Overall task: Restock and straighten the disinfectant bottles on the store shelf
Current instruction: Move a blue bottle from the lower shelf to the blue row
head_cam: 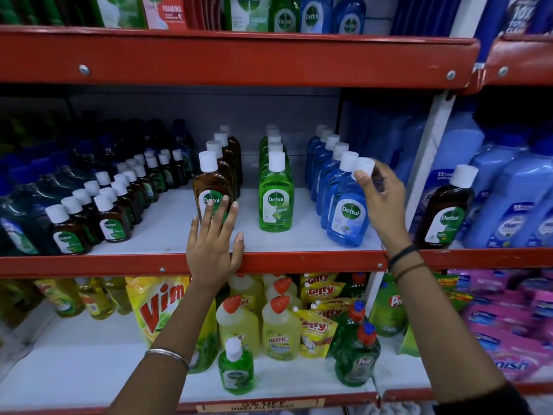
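Observation:
On the middle shelf point(299, 260) stand three rows of Dettol bottles with white caps: brown point(209, 184), green point(275, 199) and blue. My left hand point(214, 247) lies flat and open, fingertips on the label of the front brown bottle. My right hand point(378, 199) pinches the white cap of the front blue bottle point(347, 217), which leans slightly to the right. One more brown Dettol bottle point(444, 211) stands alone in the bay to the right. A small green Dettol bottle point(236, 372) stands on the shelf below.
Rows of small brown Dettol bottles point(110, 217) fill the left of the middle shelf. Large blue bottles point(508, 199) crowd the right bay behind a white upright point(431, 151). Below are a Vim pouch point(158, 307), Harpic bottles point(279, 327) and Pril bottles point(356, 357).

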{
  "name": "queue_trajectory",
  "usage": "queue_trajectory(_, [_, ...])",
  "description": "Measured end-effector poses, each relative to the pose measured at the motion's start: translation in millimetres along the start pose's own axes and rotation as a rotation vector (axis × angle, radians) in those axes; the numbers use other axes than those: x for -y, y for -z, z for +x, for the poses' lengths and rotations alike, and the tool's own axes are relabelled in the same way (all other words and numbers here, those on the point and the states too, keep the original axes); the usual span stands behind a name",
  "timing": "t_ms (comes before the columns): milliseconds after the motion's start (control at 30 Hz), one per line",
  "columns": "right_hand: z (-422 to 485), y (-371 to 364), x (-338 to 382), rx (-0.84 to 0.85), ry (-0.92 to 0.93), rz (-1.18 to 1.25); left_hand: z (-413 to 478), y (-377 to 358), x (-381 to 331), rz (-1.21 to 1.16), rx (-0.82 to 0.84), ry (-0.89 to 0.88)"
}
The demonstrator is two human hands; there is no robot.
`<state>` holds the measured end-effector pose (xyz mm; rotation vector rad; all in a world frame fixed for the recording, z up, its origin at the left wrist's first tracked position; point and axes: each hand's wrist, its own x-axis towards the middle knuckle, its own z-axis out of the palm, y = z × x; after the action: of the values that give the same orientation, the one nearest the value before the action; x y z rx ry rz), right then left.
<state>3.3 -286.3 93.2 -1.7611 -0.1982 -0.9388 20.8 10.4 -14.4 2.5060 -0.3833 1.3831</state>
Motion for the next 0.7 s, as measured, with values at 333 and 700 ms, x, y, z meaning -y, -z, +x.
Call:
queue_trajectory(333, [-2,-6,-6,-0.008,-0.066,-0.011,-1,-2,0,0.015,-0.047,0.003])
queue_trajectory(700, [-55,-1,8,-0.141,0.029,-0.025,-3,4,3,-0.005,0.000,-0.018])
